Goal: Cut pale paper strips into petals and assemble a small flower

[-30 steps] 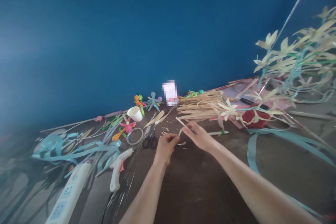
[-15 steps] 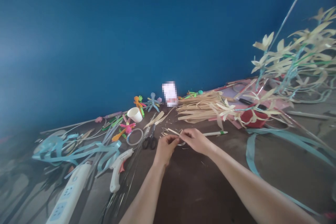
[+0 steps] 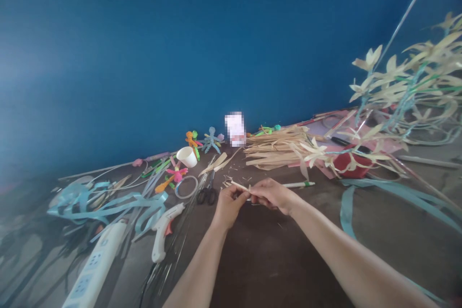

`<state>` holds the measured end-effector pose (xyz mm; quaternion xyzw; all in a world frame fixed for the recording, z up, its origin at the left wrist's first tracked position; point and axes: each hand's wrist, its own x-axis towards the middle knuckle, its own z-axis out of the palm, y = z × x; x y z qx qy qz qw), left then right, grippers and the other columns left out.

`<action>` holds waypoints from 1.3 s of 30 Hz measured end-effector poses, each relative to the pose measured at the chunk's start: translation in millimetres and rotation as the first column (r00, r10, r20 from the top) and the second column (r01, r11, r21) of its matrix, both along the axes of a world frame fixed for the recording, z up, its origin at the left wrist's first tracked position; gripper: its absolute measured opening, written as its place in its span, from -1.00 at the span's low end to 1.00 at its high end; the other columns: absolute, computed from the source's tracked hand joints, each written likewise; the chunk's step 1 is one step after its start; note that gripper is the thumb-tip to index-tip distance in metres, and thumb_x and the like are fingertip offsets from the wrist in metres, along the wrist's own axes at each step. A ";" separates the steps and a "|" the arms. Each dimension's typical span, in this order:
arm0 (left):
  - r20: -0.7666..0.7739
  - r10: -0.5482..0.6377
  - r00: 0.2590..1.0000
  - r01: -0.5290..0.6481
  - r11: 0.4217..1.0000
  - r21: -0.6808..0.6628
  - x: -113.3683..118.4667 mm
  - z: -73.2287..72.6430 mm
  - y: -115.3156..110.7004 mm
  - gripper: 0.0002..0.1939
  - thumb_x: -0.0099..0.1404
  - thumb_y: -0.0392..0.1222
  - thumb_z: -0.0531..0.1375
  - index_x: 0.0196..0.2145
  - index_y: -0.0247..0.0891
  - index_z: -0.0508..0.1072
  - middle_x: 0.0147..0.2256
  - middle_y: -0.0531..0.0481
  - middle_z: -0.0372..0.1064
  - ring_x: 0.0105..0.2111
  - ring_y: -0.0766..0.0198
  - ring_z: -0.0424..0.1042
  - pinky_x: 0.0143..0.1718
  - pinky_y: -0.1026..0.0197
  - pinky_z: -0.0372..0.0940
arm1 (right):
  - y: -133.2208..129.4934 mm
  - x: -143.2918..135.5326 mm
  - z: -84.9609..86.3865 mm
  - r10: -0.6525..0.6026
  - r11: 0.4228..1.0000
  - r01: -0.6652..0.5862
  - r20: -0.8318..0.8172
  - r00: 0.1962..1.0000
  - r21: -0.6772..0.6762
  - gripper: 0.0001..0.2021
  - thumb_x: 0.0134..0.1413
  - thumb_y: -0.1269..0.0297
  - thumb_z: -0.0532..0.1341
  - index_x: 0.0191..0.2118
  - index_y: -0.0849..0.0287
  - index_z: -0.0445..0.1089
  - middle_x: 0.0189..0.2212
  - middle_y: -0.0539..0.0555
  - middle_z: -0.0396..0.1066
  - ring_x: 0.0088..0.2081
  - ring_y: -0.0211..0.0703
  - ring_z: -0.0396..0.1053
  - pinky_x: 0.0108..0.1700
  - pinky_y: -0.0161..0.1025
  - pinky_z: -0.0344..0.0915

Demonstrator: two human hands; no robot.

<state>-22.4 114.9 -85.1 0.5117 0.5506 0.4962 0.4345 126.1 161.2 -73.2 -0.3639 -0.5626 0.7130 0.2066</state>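
At the middle of the table both hands meet over a thin pale strip (image 3: 238, 186), its tip showing above the fingers; whether it is husk or paper I cannot make out. My left hand (image 3: 229, 208) pinches it between thumb and fingers. My right hand (image 3: 273, 196) is closed at its other end, fingertips almost touching the left thumb. Small pale scraps lie just beyond the fingers. Black-handled scissors (image 3: 206, 195) rest left of my left hand. A white pen-like stick with a green band (image 3: 299, 184) lies beyond my right wrist.
Dried husk strips (image 3: 276, 147) are piled behind. To the left lie a glue gun (image 3: 164, 231), thin wires, a tape roll (image 3: 186, 187), a paper cup (image 3: 186, 157), blue ribbon (image 3: 119, 204) and a power strip (image 3: 96, 264). Pale husk flowers (image 3: 393, 77) stand at right, before a blue wall.
My right hand has dipped slightly and its fingers have curled in further. The pale strip shows more clearly between the hands. The whole view has shifted a little.
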 end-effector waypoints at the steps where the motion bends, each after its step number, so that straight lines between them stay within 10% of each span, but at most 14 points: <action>1: -0.003 -0.012 1.000 0.012 1.000 0.014 -0.4 0.7 -0.4 -0.82 -0.01 -0.14 0.20 -0.52 -0.34 0.41 -0.54 0.01 0.35 -0.50 0.33 0.28 -0.43 0.32 0.14 | 0.1 1.0 1.1 0.023 0.998 -0.025 -0.029 0.999 -0.054 -0.67 -0.10 0.07 0.10 -0.60 0.27 0.31 -0.86 -0.16 -0.03 -0.80 -0.48 -0.18 -0.77 -0.43 -0.30; 20: 0.064 -0.026 0.998 0.021 0.997 0.072 -4.2 7.0 -1.3 -0.82 -0.04 -0.14 0.22 -0.56 -0.32 0.37 -0.55 0.04 0.24 -0.55 0.39 0.17 -0.52 0.34 0.07 | 6.8 11.3 2.7 0.151 0.847 -0.309 -0.362 0.920 -0.432 -0.73 -0.01 0.17 0.03 -0.56 0.25 0.24 -0.86 -0.19 -0.04 -0.83 -0.50 -0.28 -0.80 -0.48 -0.28; 25: 0.142 -0.023 0.990 0.019 0.999 0.025 -7.1 0.6 -0.6 -0.83 -0.03 -0.15 0.22 -0.54 -0.32 0.36 -0.61 0.09 0.20 -0.64 0.48 0.09 -0.62 0.38 0.00 | 20.4 21.4 3.0 0.012 0.877 -0.195 -0.385 0.923 -0.439 -0.73 -0.02 0.14 0.01 -0.58 0.21 0.17 -0.84 -0.20 -0.09 -0.82 -0.48 -0.30 -0.79 -0.46 -0.29; 32: 0.259 0.099 0.961 -0.083 0.994 -0.074 -5.3 -3.4 3.0 -0.75 -0.07 -0.08 0.23 -0.54 -0.33 0.33 -0.60 0.09 0.24 -0.70 0.53 0.04 -0.68 0.40 -0.07 | 5.1 3.9 3.5 -0.136 0.988 0.138 -0.027 0.990 0.066 -0.59 -0.05 -0.04 0.00 -0.51 0.25 0.30 -0.76 -0.14 0.02 -0.76 -0.46 -0.13 -0.73 -0.42 -0.24; 39: 0.174 0.083 0.981 -0.080 0.996 -0.025 1.1 -2.3 0.6 -0.82 -0.06 -0.14 0.24 -0.55 -0.32 0.39 -0.64 0.09 0.28 -0.66 0.47 0.13 -0.62 0.38 0.01 | -5.7 -5.2 3.7 -0.204 0.836 0.100 0.137 0.969 0.539 -0.57 -0.06 -0.01 0.03 -0.65 0.26 0.32 -0.75 -0.07 0.09 -0.65 -0.39 0.02 -0.61 -0.41 -0.10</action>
